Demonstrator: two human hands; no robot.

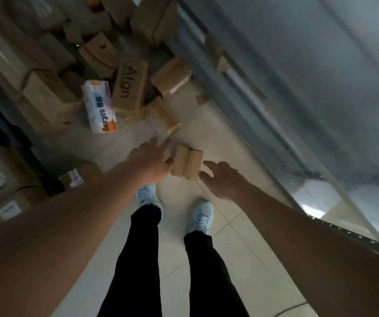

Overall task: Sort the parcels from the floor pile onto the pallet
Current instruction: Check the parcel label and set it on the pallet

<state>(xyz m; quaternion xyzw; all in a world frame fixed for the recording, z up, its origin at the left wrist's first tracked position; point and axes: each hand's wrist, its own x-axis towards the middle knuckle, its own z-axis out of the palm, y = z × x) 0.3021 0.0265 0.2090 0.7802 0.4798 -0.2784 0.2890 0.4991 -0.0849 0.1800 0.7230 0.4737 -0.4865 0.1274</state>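
Two hands are out over the tiled floor (236, 245), both with fingers spread and gripping nothing. Your left hand (150, 160) sits at frame centre, thumb just at the left edge of a small brown parcel (187, 164) (contact or a hair off, can't tell from the blur). Your right hand (224, 179) is just beside the parcel's lower-right corner, fingers relaxed, not touching as far as the frame shows. That parcel lies alone on the tiles, apart from the floor pile (74, 72) filling the upper left of the frame. In the pile: a box marked "Align" (130, 84) and a white "Deeyeo" pack (99, 106) beside it. White shoes (203, 217) and black trousers at bottom centre. Grey wall (309, 76) runs down the right.
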